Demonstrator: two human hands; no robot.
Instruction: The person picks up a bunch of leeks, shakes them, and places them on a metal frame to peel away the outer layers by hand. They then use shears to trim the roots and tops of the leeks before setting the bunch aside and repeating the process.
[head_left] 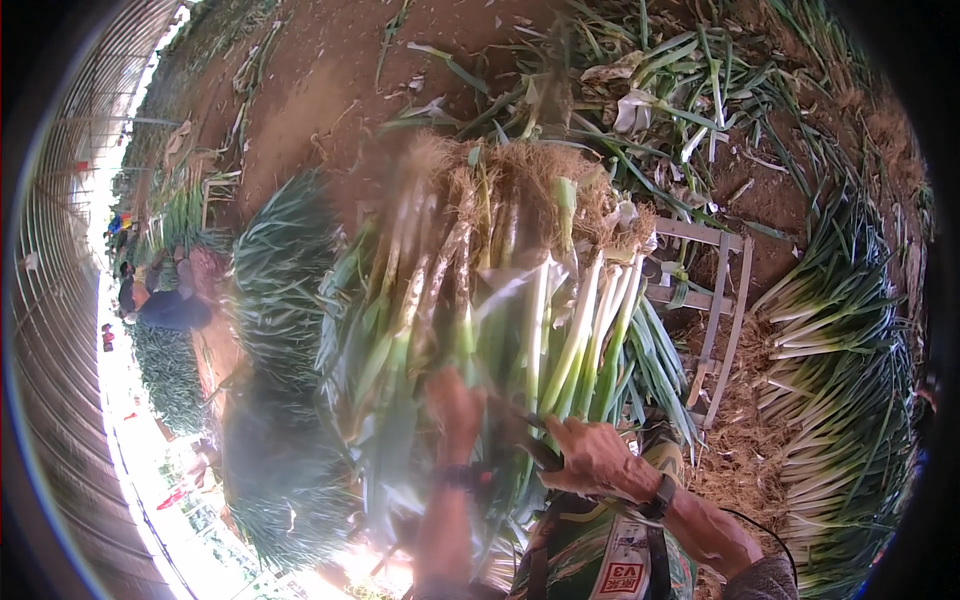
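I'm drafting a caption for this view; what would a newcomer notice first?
Probably the large heap of long green onions in the middle, its shaggy brown roots toward the top. Next, the long row of white-stemmed onions along the right side, then the slatted frame showing between them.

Smooth, faintly glossy leek stalks [578,330] end in rough, fibrous roots [550,162]; matt, dusty soil [340,60] lies toward eleven o'clock.
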